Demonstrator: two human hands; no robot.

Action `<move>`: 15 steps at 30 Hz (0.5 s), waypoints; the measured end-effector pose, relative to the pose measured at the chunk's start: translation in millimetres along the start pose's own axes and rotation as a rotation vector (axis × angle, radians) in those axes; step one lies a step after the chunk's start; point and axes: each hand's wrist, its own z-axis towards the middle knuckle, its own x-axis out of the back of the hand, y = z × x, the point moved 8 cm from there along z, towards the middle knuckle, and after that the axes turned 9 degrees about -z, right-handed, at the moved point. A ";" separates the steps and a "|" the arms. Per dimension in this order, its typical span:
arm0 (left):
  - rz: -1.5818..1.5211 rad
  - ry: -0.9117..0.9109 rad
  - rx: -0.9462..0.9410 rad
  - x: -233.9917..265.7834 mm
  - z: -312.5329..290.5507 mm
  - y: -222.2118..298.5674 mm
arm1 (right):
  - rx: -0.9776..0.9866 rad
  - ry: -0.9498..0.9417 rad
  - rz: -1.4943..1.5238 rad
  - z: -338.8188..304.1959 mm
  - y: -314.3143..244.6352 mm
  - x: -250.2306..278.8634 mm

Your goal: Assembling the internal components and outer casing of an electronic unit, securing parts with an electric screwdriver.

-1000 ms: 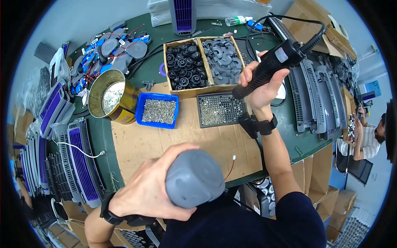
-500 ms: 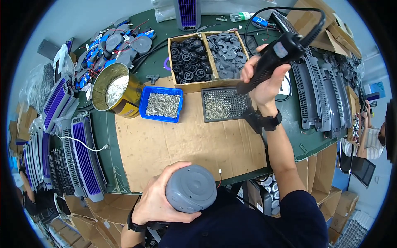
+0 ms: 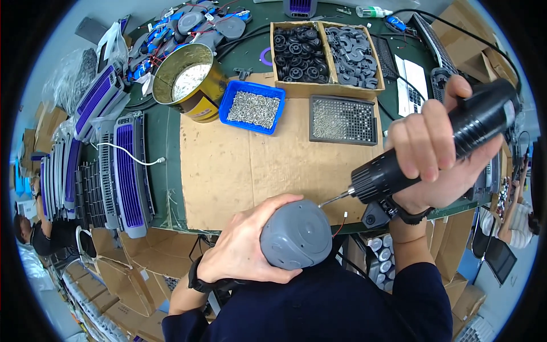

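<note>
My left hand is wrapped round a rounded grey plastic housing, held near my body just off the table's front edge. Small holes show in its face, and a short red wire with a white plug sticks out beside it. My right hand grips a black corded electric screwdriver, tilted down to the left. Its thin bit points at the housing's upper right edge; whether it touches, I cannot tell. A black perforated screw tray and a blue bin of screws lie beyond my hands.
A cardboard sheet covers the table's middle. Behind it stand a divided box of black wheels and grey parts, and a yellow tin. Purple-and-grey panels stack at left. The screwdriver's cord arcs at upper right. People sit at both sides.
My right hand has brought the screwdriver from over the screw tray down and right, its bit now at the housing. The view has shifted, and the left hand still holds the housing.
</note>
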 end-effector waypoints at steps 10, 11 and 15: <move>0.003 -0.014 -0.003 -2.6 -2.0 1.9 | -0.070 0.062 0.006 -5.7 21.3 -7.0; 0.002 -0.013 -0.003 -2.6 -1.9 1.7 | -0.071 0.061 0.006 -5.9 22.2 -7.7; 0.002 -0.016 0.002 -1.7 -1.0 1.1 | -0.095 0.096 -0.021 -6.8 28.9 -4.9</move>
